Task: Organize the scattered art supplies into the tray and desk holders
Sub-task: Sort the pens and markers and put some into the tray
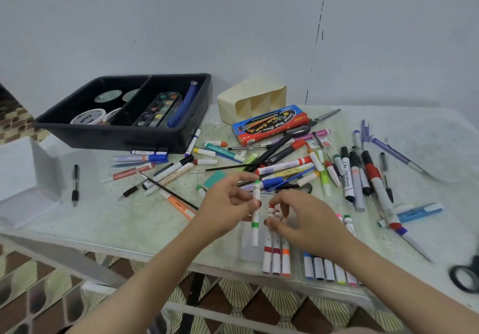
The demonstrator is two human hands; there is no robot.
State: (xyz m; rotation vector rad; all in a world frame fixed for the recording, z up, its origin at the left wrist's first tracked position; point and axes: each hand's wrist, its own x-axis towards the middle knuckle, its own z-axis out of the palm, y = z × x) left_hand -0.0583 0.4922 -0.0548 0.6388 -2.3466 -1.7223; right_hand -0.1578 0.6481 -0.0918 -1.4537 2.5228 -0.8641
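Note:
My left hand (228, 204) pinches a white paint tube with a green cap and band (255, 214), held upright above a clear plastic tube case (250, 250) at the table's front edge. My right hand (303, 217) pinches the tops of the white tubes with red, magenta and orange bands (276, 253) standing in that case. More white tubes (329, 269) lie in a row to the right. Scattered markers, pens and brushes (282, 168) cover the table's middle. A black divided tray (124, 116) sits at the back left and a cream desk holder (255, 100) lies tipped over beside it.
The tray holds tape rolls, a watercolour palette and a blue pen. A blue and red colour box (269, 125) and black scissors (293, 137) lie behind the pile. A white box (23, 178) sits at far left, a black pen (75, 183) near it, another pair of scissors (466, 274) at far right.

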